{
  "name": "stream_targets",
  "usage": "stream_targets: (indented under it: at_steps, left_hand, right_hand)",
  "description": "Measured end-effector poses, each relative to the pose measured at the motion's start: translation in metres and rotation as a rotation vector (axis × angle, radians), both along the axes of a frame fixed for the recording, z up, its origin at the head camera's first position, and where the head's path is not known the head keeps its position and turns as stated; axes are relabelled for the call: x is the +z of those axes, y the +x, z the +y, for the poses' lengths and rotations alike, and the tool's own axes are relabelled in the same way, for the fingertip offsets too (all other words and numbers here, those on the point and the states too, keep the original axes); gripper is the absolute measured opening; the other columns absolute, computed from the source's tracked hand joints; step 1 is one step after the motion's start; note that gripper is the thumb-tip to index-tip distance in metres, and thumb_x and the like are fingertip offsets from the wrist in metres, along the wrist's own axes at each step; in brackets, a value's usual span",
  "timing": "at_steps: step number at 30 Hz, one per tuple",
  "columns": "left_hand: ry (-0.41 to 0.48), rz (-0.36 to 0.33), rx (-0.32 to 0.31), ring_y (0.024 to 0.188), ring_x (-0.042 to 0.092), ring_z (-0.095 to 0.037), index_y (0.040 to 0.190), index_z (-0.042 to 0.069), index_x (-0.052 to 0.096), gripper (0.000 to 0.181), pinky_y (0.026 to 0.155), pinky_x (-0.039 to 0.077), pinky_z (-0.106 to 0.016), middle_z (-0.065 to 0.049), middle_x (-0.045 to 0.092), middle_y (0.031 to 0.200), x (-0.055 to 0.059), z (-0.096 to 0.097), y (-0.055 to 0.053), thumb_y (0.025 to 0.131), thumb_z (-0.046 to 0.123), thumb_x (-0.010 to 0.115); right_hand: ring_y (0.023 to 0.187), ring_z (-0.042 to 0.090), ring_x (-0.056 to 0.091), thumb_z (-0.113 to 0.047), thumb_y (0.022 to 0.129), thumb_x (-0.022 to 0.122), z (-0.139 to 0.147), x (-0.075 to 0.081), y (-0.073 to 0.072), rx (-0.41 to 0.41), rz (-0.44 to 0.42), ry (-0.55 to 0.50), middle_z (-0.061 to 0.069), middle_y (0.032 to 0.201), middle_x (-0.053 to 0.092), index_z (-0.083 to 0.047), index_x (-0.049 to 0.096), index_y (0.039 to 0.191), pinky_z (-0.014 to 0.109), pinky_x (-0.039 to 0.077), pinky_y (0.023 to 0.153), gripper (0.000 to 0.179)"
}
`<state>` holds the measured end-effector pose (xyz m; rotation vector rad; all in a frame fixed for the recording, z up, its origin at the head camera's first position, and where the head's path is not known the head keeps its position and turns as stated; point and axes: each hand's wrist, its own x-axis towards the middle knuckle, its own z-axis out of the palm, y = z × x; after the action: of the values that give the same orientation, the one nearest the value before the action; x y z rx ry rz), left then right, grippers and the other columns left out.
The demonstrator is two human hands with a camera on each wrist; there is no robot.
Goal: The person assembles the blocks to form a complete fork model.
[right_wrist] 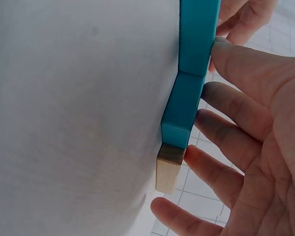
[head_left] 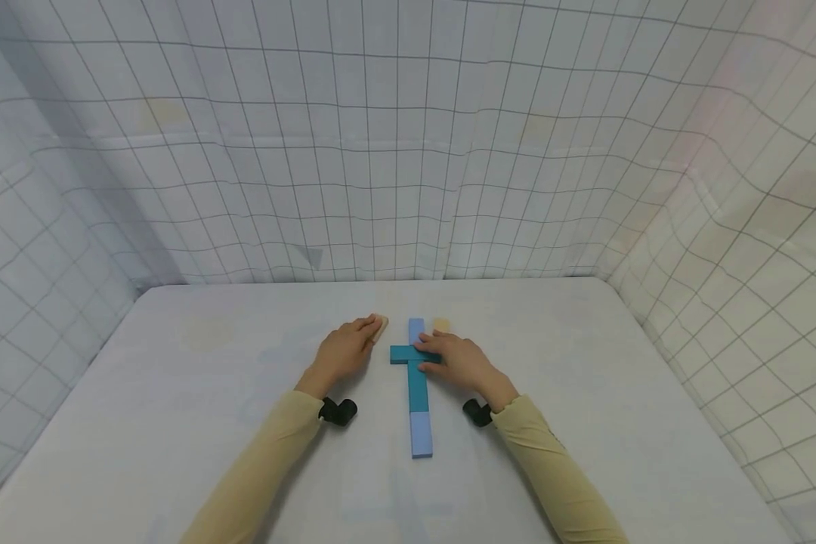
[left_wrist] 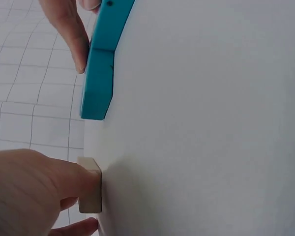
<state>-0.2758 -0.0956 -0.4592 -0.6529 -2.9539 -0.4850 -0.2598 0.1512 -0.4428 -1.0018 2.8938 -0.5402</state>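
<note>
On the white table my left hand pinches a pale wooden block, its thumb against the near side and other fingers partly hidden behind. To the right, my right hand rests with spread fingers on the row of blocks. Its fingertips touch the top of a crosswise teal block and a lengthwise teal block that meets it. A light blue block lies beyond the crosswise one, and another light blue block continues the row toward me. A second pale wooden block sits by the right fingers.
White cloth with a dark grid hangs behind the table's far edge and along both sides. The white tabletop stretches out around the blocks. Each wrist carries a black camera mount below its hand.
</note>
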Motion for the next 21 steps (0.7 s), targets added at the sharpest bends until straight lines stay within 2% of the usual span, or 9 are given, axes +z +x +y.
stream_targets:
  at_steps: [4,8,14,16,18,21]
  left_hand:
    - [0.008,0.003,0.056,0.118,0.049,-0.037,0.140,0.002,0.046,0.045,0.092,0.042,-0.050,-0.015,0.044,0.141,-0.001,0.009,0.005,0.097,0.011,0.053]
    - [0.012,0.041,0.078,0.115,0.051,-0.037,0.134,-0.003,0.051,0.042,0.092,0.043,-0.047,-0.019,0.049,0.135,-0.003,0.014,0.009,0.094,0.008,0.057]
    - [-0.028,0.095,0.104,0.104,0.058,-0.034,0.123,-0.002,0.061,0.038,0.083,0.049,-0.044,-0.019,0.059,0.120,0.003,0.017,0.011,0.088,0.010,0.069]
    - [-0.036,0.115,0.104,0.097,0.060,-0.033,0.115,-0.001,0.065,0.034,0.077,0.051,-0.043,-0.018,0.063,0.111,0.005,0.016,0.010,0.085,0.012,0.073]
    - [-0.040,0.131,0.099,0.089,0.062,-0.031,0.101,0.001,0.067,0.024,0.072,0.052,-0.042,-0.016,0.064,0.102,0.006,0.016,0.008,0.083,0.015,0.075]
    - [-0.034,0.140,0.101,0.079,0.061,-0.027,0.082,0.006,0.064,0.018,0.065,0.052,-0.040,-0.011,0.063,0.089,0.006,0.016,0.005,0.082,0.018,0.076]
  right_hand:
    - [0.129,0.028,0.042,-0.032,0.090,0.066,0.001,-0.001,-0.001,0.005,0.001,0.002,0.007,0.139,0.049,-0.009,0.059,0.131,0.051,0.042,0.093,0.047]
    - [0.128,0.028,0.042,-0.033,0.090,0.065,0.001,-0.001,-0.001,0.007,0.008,0.006,0.007,0.139,0.049,-0.009,0.059,0.131,0.050,0.042,0.093,0.047]
    - [0.128,0.029,0.042,-0.032,0.090,0.066,0.000,0.000,-0.001,0.014,0.018,-0.008,0.007,0.138,0.049,-0.008,0.059,0.131,0.048,0.042,0.094,0.047]
    - [0.129,0.028,0.042,-0.032,0.091,0.065,0.000,0.000,-0.001,0.009,0.014,-0.007,0.007,0.139,0.049,-0.009,0.059,0.131,0.049,0.042,0.094,0.047]
    - [0.130,0.028,0.041,-0.032,0.091,0.065,0.001,-0.001,0.000,0.000,0.003,-0.006,0.006,0.139,0.048,-0.010,0.058,0.131,0.051,0.042,0.094,0.047]
    - [0.131,0.027,0.039,-0.033,0.091,0.065,0.001,-0.002,0.000,-0.013,-0.013,-0.005,0.005,0.140,0.047,-0.011,0.058,0.132,0.053,0.041,0.093,0.048]
